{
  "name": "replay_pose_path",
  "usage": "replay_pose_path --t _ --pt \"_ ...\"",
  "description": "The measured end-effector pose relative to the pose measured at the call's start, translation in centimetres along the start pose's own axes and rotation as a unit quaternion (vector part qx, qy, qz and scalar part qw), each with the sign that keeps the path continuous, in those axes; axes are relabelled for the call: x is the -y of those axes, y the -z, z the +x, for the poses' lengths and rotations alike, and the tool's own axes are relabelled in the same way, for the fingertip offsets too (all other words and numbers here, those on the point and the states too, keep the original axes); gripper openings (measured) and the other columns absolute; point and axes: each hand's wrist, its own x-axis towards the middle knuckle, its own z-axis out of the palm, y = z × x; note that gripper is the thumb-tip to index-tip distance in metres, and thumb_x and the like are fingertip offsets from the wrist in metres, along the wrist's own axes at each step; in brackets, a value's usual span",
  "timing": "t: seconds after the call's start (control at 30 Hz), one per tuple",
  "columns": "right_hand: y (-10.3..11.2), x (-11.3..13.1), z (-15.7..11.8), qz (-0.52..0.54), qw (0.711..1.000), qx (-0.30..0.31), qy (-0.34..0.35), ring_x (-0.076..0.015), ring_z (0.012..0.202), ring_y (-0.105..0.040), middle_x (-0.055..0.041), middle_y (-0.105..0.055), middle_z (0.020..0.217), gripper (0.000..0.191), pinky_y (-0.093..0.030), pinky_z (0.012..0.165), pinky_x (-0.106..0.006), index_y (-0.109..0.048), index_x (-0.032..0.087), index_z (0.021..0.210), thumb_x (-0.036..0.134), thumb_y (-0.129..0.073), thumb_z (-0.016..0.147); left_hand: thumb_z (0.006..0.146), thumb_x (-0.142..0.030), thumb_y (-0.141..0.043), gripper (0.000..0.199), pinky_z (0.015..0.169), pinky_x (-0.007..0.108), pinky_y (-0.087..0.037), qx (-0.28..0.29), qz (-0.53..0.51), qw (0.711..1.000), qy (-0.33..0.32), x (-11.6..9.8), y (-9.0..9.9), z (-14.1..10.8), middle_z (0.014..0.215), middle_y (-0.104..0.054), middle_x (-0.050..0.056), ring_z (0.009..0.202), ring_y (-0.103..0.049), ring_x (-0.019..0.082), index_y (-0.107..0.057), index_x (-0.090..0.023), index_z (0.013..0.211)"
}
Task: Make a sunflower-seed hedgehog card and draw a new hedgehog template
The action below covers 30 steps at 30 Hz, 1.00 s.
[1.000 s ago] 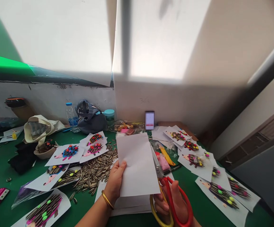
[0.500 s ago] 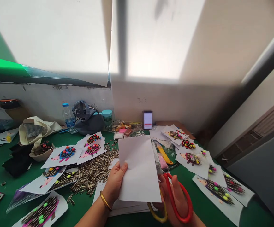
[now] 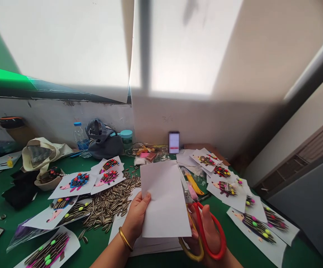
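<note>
A blank white sheet of paper [image 3: 165,201] is held up in front of me, its left edge pinched by my left hand [image 3: 137,214], thumb on top. My right hand [image 3: 206,230] grips a pair of scissors [image 3: 222,238] with one red and one yellow handle loop. The blades lie along the paper's right edge and are partly hidden by it. More white sheets [image 3: 150,247] lie on the table below. Left of the paper spreads a heap of striped sunflower seeds [image 3: 105,204].
Hedgehog pictures on paper lie at left [image 3: 79,181] and right [image 3: 225,188] of the green table [image 3: 97,247]. A phone [image 3: 174,143] stands by the wall. A yellow tool [image 3: 195,184], a grey bag [image 3: 104,141], a bottle [image 3: 81,139] and a pouch [image 3: 45,149] are also here.
The scissors' handle loops have come closer together, the yellow one shifting to the right. The paper and my left hand have moved very slightly right.
</note>
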Motion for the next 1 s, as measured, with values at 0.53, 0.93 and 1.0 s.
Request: replay_pose_path --t 0.53,0.93,1.0 --pt "-1.5 0.4 0.0 -0.059 0.997 0.007 0.041 -0.0159 0.056 -0.054 -0.0023 -0.064 0.071 0.054 -0.046 0.059 -0.032 -0.062 0.024 0.113 0.067 -0.059 0.080 0.072 -0.040 -0.077 0.044 0.064 0.028 -0.054 0.012 -0.003 1.000 -0.004 -0.2 0.1 0.0 0.086 -0.075 0.004 0.071 -0.070 0.020 -0.065 -0.020 0.109" --pt "-2.1 0.8 0.6 -0.009 0.999 0.027 0.024 -0.0122 0.053 -0.054 0.0010 -0.061 0.062 0.042 -0.043 0.053 -0.024 -0.066 0.022 0.090 0.063 -0.061 0.082 0.066 -0.042 -0.081 0.053 0.062 0.031 -0.056 0.000 0.008 1.000 -0.004 -0.4 -0.6 -0.4 0.085 -0.075 0.005 0.071 -0.071 0.022 -0.064 -0.019 0.111" --pt "-1.8 0.6 0.8 0.006 1.000 0.026 0.001 -0.0083 0.048 -0.048 0.0028 -0.056 0.056 0.043 -0.038 0.048 -0.019 -0.064 0.020 0.075 0.061 -0.061 0.084 0.067 -0.041 -0.080 0.053 0.062 0.031 -0.056 0.001 0.000 1.000 -0.003 -0.4 -0.7 -0.5 0.086 -0.075 0.004 0.071 -0.071 0.022 -0.063 -0.019 0.112"
